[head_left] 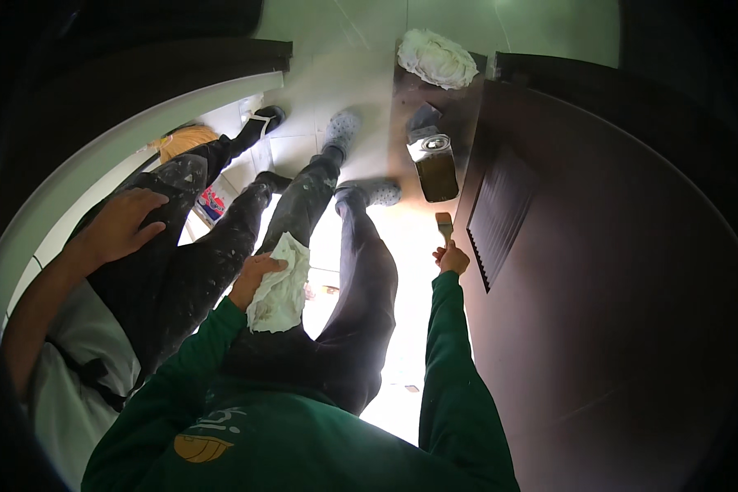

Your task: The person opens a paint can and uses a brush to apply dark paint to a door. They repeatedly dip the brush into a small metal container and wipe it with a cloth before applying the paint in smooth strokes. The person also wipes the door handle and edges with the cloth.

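My left hand [258, 277] is closed on a crumpled white rag [280, 289], which hangs in front of my thigh. In my right hand [453, 258] is a flat paintbrush [444, 223], its bristles pointing away from me. Just beyond the brush stands a rectangular can [438, 178] with a pale top and a round lid. Behind the can lies a small grey piece [423, 117] that I cannot make out. A bundled white cloth [437, 59] rests farther back on the dark strip along the floor.
On my right is a dark brown door [599, 271] with a slatted vent grille [502, 217]. At my left another person in paint-spotted dark trousers [209, 279] stands close, one hand [123, 225] over their thigh. A straw-coloured broom head [184, 142] shows behind their legs.
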Tool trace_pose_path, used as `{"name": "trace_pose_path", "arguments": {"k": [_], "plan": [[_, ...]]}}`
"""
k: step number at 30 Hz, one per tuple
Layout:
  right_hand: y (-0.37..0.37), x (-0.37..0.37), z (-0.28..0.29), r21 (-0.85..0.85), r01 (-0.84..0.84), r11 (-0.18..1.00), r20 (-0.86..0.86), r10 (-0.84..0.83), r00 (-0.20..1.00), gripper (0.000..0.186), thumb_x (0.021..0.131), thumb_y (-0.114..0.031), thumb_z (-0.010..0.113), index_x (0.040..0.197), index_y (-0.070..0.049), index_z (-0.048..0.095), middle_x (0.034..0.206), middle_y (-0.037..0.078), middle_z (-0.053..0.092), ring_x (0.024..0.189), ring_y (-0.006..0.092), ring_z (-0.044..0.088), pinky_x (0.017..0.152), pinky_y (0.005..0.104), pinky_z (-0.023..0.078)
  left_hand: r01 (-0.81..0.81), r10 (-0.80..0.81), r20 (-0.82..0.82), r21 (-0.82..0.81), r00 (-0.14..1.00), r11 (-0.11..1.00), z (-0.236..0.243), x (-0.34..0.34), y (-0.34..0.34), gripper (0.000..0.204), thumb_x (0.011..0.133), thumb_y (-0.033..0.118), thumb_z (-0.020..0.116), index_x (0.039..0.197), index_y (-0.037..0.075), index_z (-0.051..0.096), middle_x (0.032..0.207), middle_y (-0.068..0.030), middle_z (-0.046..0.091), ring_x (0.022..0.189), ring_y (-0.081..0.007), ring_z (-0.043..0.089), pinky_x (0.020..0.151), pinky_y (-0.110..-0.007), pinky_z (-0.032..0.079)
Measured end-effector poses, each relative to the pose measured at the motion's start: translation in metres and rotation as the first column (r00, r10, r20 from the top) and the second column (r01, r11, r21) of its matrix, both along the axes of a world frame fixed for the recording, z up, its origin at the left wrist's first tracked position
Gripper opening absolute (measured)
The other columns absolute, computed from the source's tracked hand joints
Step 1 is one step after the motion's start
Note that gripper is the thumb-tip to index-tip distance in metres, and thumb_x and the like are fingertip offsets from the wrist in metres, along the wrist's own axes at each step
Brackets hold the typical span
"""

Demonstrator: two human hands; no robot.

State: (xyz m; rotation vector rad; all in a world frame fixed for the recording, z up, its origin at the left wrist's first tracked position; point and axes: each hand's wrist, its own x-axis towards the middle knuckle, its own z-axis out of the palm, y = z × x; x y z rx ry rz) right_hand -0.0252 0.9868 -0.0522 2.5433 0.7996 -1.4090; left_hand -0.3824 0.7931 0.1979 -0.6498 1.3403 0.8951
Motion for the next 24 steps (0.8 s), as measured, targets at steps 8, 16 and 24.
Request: {"name": "trace_pose_path", "arguments": {"k": [8, 16, 24], "plan": [[0.002, -0.033, -0.015, 0.396, -0.680, 0.618, 0.320, 0.601, 0.733, 0.017, 0.085, -0.008, 0.066, 0.096, 0.003, 0.071, 0.086, 0.018, 0.071, 0.073, 0.0289, 0.071, 0.069, 0.0377, 0.058, 0.019, -0.019, 0.004, -0.025, 1.000, 1.000, -0.008, -0.004, -0.008, 0.038, 0.085, 0.021, 0.061, 0.111, -0.005, 0.060, 0.092, -0.0129, 0.068, 0.074, -0.0215, 0.068, 0.070, -0.033, 0.056], [-0.029, -0.014, -0.010, 0.178, -0.710, 0.681, 0.321, 0.642, 0.696, 0.020, 0.079, -0.006, 0.069, 0.099, -0.001, 0.071, 0.093, 0.018, 0.072, 0.084, 0.0318, 0.070, 0.080, 0.0384, 0.056, -0.034, 0.034, 0.036, -0.011, 0.999, 0.999, 0.001, -0.007, 0.014, 0.038, 0.084, 0.014, 0.060, 0.113, -0.010, 0.059, 0.094, -0.0176, 0.068, 0.079, -0.0262, 0.071, 0.074, -0.037, 0.060], [-0.012, -0.047, 0.035, 0.412, 0.129, 0.902, -0.074, -0.108, 0.991, 0.020, 0.087, 0.001, 0.065, 0.106, 0.004, 0.063, 0.090, 0.014, 0.069, 0.077, 0.0166, 0.067, 0.067, 0.0261, 0.057, -0.060, 0.060, 0.035, -0.019, 0.998, 0.998, 0.007, 0.000, 0.021, 0.039, 0.085, 0.021, 0.061, 0.112, -0.007, 0.060, 0.093, -0.0145, 0.068, 0.077, -0.0230, 0.069, 0.072, -0.034, 0.057]]}}
